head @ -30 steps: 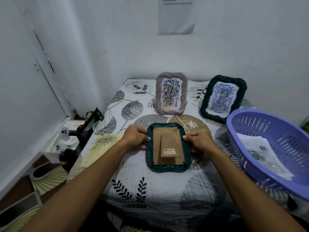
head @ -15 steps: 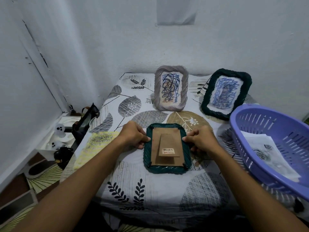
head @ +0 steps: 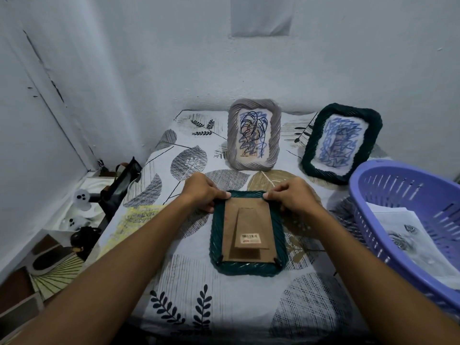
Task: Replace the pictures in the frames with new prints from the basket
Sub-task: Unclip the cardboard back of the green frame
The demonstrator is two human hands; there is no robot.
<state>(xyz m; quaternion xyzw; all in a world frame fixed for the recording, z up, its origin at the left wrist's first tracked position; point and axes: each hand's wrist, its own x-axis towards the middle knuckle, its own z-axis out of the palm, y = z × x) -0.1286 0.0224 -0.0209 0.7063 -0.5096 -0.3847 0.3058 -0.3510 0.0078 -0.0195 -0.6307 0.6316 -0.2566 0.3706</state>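
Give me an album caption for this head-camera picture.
Both hands, left and right, grip the top corners of a face-down green frame beside a purple basket of prints.

2 bare forearms, no sleeves visible.

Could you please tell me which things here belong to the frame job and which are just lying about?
Job: face-down green frame, grey frame, dark frame, basket, prints, left hand, right hand.
Lying about: yellow sheet, ghost toys, wall paper.
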